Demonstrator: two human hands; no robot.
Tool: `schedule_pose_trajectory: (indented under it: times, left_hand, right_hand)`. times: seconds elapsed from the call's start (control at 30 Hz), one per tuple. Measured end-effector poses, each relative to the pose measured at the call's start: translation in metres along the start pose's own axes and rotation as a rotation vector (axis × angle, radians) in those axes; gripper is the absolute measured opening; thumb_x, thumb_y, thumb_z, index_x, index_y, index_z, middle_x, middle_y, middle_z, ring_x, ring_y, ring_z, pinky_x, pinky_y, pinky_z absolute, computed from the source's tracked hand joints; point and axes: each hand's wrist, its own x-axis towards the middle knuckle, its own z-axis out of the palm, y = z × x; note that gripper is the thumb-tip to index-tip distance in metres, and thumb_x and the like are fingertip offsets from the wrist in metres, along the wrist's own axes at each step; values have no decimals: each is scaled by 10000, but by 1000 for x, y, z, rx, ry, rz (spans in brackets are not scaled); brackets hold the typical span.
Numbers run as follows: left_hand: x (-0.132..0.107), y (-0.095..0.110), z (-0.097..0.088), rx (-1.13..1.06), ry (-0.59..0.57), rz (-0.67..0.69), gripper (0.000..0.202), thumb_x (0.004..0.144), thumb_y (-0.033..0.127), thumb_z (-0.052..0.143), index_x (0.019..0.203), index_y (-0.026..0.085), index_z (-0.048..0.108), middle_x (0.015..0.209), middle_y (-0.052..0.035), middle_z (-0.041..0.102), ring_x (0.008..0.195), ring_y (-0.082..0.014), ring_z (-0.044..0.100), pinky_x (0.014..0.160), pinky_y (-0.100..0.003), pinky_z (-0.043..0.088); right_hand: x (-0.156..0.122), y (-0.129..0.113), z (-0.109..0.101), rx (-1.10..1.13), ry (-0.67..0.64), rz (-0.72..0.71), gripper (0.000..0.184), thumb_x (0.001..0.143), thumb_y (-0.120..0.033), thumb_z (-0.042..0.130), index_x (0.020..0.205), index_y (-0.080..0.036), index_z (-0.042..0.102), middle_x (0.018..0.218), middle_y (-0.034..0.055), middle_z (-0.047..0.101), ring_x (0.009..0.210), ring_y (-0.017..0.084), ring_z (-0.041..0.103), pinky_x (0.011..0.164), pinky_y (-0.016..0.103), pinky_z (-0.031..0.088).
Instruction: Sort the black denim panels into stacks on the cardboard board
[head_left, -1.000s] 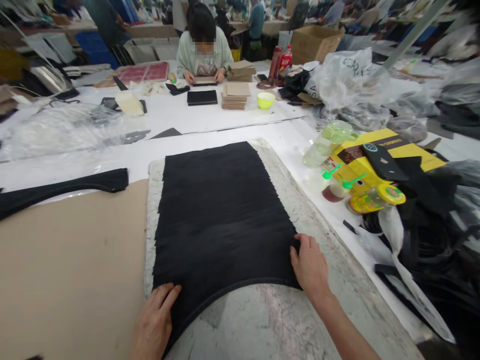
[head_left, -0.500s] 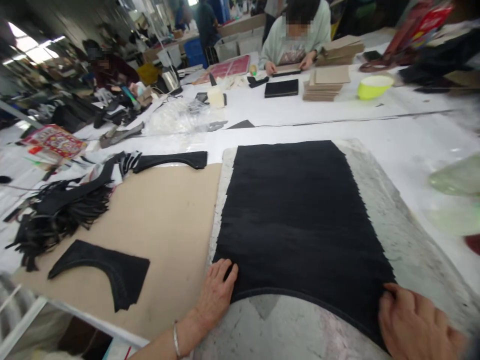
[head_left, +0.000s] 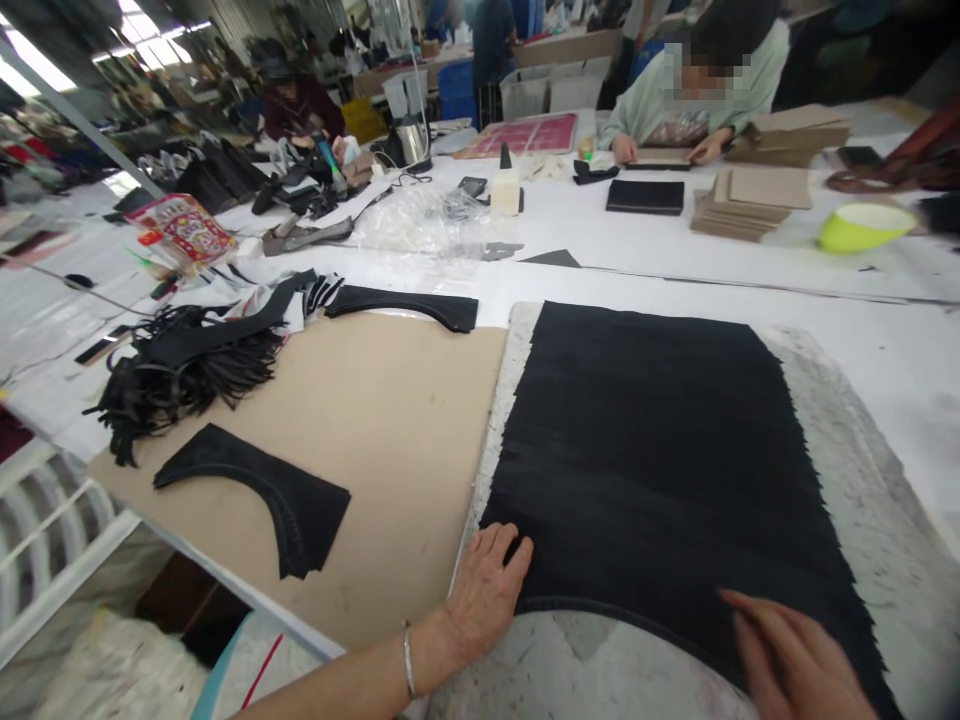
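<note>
A wide sheet of black material with a curved near edge and jagged sides lies on a grey, marked board. At its lower left corner my left hand rests, fingertips on the material and thumb apart. My right hand, blurred by motion, is over the sheet's lower right part near the curved edge, index finger stretched out. Its lower fingers are partly out of view. Left of the board, a curved black piece lies on a tan board.
A second curved black piece lies at the tan board's far edge. Beside it is a heap of black strips. Across the table a co-worker handles a flat piece near stacked brown boards and a yellow-green bowl.
My right hand has left the sheet's right edge and moved inward over the material. My left hand stays at the corner. The view has swung, shifting the scene rightward.
</note>
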Motion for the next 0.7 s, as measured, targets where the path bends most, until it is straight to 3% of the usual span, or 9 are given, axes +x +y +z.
schedule_pose_trajectory:
  times: [0.03,0.1,0.17,0.27,0.37,0.47,0.6,0.7]
  left_hand:
    - [0,0,-3,-30,1,-1,427,877,85,413,1278,206,496,1246,-119,551,1135,-254,507,948,-456,469]
    - [0,-2,-13,-108,14,2,402,878,93,422,1255,199,513,1232,-113,560,1135,-255,505,952,-454,465]
    - [-3,-5,-26,-205,44,-7,392,879,88,418,1241,197,522,1207,-109,572,1128,-243,506,955,-445,458]
    - [-19,-24,-48,-352,104,-104,338,891,88,401,1164,207,561,1132,-93,587,1074,-209,522,929,-412,460]
    - [-45,-69,-71,-434,130,-288,275,878,83,414,1046,211,589,1030,-68,583,989,-191,532,876,-374,473]
    - [-79,-136,-93,-300,100,-501,297,822,52,448,1044,204,572,1006,-61,564,984,-209,515,872,-386,466]
    - [-123,-215,-114,-8,15,-694,297,797,139,563,1089,184,536,1059,-74,540,1020,-240,487,895,-417,438]
    - [-143,-243,-118,28,-26,-672,420,770,267,657,1144,177,490,1115,-91,517,1052,-255,478,903,-424,437]
  right_hand:
    - [3,-28,9,34,-94,-89,265,883,-437,403,1112,-396,530,1087,71,586,998,264,572,863,442,459]
    - [11,-85,30,64,-165,-239,281,913,-340,391,1149,-348,543,1072,59,587,982,242,564,825,421,471]
    - [21,-134,52,38,-241,-307,328,929,-256,347,1184,-306,547,1070,62,592,947,232,554,766,400,467]
    - [33,-184,76,-28,-320,-338,366,932,-196,307,1192,-260,557,1049,70,605,907,236,544,726,394,448]
    - [39,-212,90,29,-295,-314,339,938,-244,320,1174,-225,563,1030,80,606,926,242,549,791,409,449]
    - [36,-235,104,187,-270,-193,326,930,-368,367,1148,-227,566,1063,78,598,948,232,574,843,386,460]
    - [19,-278,138,375,-490,-80,365,890,-479,408,1091,-245,604,1093,66,628,960,232,607,846,364,481]
    - [2,-317,170,479,-678,-12,395,857,-505,444,1081,-233,622,1087,72,656,982,247,619,899,388,476]
